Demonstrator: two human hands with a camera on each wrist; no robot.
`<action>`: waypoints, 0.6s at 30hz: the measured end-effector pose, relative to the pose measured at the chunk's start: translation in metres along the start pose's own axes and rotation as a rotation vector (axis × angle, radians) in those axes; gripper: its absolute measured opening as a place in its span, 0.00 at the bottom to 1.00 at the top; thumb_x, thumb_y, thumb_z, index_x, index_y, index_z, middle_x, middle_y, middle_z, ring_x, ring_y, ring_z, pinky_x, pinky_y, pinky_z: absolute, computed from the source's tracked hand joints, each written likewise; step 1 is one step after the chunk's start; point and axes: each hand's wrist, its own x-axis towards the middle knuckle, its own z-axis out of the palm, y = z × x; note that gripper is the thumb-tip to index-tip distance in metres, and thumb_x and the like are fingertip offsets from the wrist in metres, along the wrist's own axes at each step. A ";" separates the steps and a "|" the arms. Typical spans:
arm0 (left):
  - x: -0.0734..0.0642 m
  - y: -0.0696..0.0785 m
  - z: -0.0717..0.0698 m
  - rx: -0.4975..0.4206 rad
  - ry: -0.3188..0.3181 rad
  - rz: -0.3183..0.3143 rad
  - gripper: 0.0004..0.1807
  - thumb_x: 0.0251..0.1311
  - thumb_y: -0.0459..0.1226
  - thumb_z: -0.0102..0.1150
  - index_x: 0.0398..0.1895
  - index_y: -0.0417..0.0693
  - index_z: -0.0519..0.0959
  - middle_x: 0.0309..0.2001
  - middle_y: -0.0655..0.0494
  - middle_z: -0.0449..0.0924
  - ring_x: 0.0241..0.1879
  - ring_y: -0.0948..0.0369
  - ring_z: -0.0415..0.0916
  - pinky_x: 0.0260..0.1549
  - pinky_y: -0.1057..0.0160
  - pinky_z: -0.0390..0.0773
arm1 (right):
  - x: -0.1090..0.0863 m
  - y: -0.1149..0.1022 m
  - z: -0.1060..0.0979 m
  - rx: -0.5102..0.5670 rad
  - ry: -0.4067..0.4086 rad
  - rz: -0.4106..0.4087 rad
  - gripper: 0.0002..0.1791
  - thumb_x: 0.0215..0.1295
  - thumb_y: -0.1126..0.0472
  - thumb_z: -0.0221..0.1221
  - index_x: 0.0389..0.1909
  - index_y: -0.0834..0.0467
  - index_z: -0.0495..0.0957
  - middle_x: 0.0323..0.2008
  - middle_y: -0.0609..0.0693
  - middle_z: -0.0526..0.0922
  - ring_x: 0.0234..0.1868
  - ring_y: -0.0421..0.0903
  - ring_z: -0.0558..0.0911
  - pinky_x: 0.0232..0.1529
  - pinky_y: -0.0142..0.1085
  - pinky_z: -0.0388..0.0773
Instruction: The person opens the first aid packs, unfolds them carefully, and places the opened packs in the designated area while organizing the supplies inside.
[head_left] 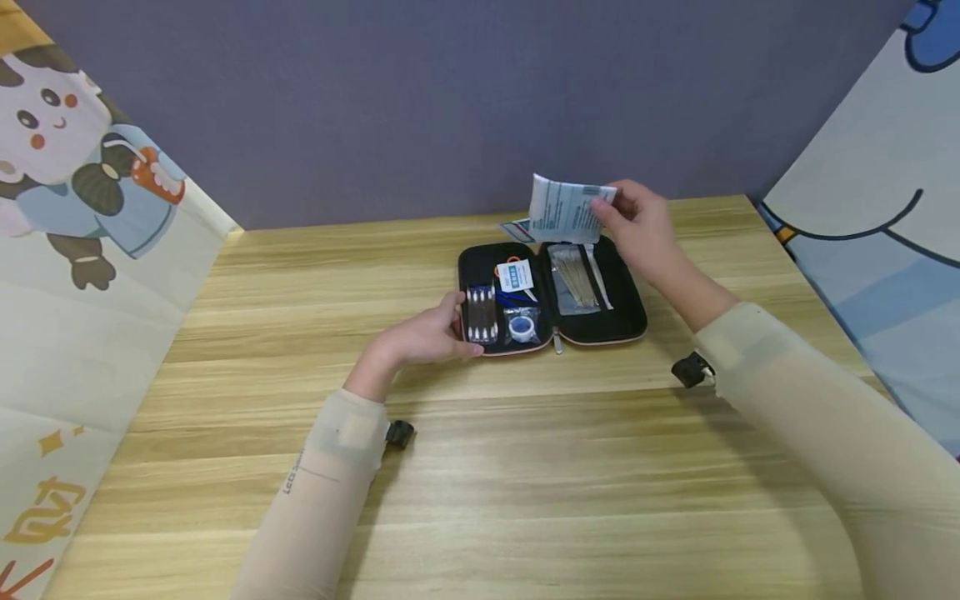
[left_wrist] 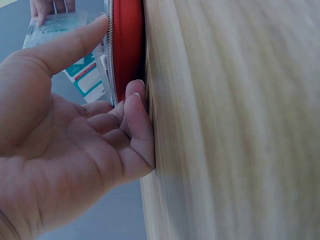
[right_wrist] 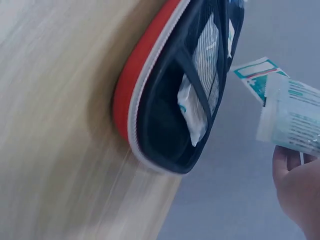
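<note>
A zippered first-aid case (head_left: pixel 626 317), black inside and red outside, lies unfolded on the table. My left hand (head_left: pixel 423 335) grips its left edge, the thumb at the zipper rim and the curled fingers against the red side (left_wrist: pixel 129 45). Above the right half, my right hand (head_left: pixel 647 232) pinches a white printed packet (head_left: pixel 564 212) by its right side. A smaller green, red and white packet (right_wrist: pixel 257 75) shows from behind it. Inside the left half are cotton swabs (head_left: pixel 482 315), a white tape roll (head_left: pixel 521 327) in clear wrap and a small white packet (head_left: pixel 516 276).
Under a strap in the right half sits a clear bag of thin sticks (head_left: pixel 573 279). Orange scissor handles (head_left: pixel 513 260) peek out behind the small packet. A grey-purple partition (head_left: pixel 480 108) rises behind the wooden table (head_left: pixel 525 500); printed cartoon panels flank it.
</note>
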 end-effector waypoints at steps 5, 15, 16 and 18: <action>-0.001 -0.002 0.000 -0.013 0.001 -0.002 0.58 0.66 0.41 0.73 0.86 0.41 0.41 0.62 0.39 0.79 0.57 0.48 0.81 0.70 0.47 0.75 | 0.004 0.006 -0.012 0.222 0.040 0.023 0.09 0.78 0.60 0.60 0.48 0.62 0.81 0.35 0.36 0.88 0.42 0.34 0.87 0.47 0.25 0.87; -0.001 -0.002 0.000 -0.019 -0.006 0.005 0.59 0.65 0.42 0.73 0.86 0.41 0.41 0.62 0.40 0.79 0.58 0.48 0.81 0.70 0.47 0.75 | -0.010 0.004 -0.010 0.075 -0.248 -0.020 0.08 0.80 0.62 0.59 0.50 0.63 0.81 0.38 0.33 0.89 0.42 0.31 0.86 0.47 0.27 0.87; -0.001 -0.001 0.000 -0.020 -0.007 0.005 0.59 0.65 0.42 0.73 0.86 0.41 0.41 0.62 0.40 0.79 0.58 0.48 0.81 0.70 0.47 0.75 | -0.011 0.003 -0.009 0.065 -0.274 -0.026 0.09 0.80 0.62 0.59 0.50 0.64 0.81 0.38 0.33 0.89 0.42 0.30 0.86 0.46 0.27 0.88; -0.001 -0.001 0.000 -0.024 -0.008 0.008 0.59 0.65 0.41 0.73 0.86 0.41 0.40 0.62 0.39 0.79 0.57 0.48 0.82 0.69 0.47 0.76 | -0.013 -0.001 -0.006 0.065 -0.307 -0.031 0.10 0.80 0.63 0.59 0.51 0.66 0.80 0.38 0.35 0.89 0.41 0.30 0.86 0.45 0.28 0.88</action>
